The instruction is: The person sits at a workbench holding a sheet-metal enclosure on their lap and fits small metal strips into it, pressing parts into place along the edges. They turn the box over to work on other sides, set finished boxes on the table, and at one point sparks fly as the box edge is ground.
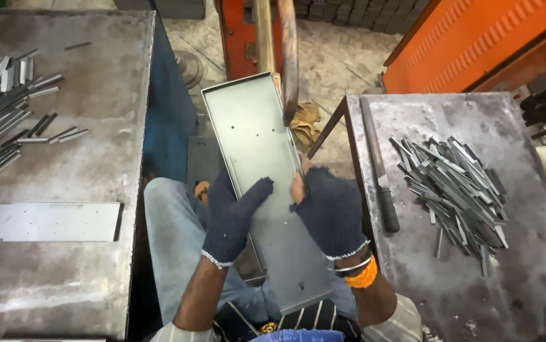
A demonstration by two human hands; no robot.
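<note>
Two tables (95,158) flanked the person; a floor gap lay between them. One long tray (254,145) lay over the lap, its long axis pointing away toward the press (273,38). One flat plate (48,221) lay on the left table. Two strip piles (453,183) lay well apart. The left hand (231,215) lay flat on the tray; the right hand (330,212) gripped its right edge.

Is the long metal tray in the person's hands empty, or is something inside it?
Empty. The metal tray shows only its bare grey floor with small holes; the left hand and right hand rest on it.
</note>
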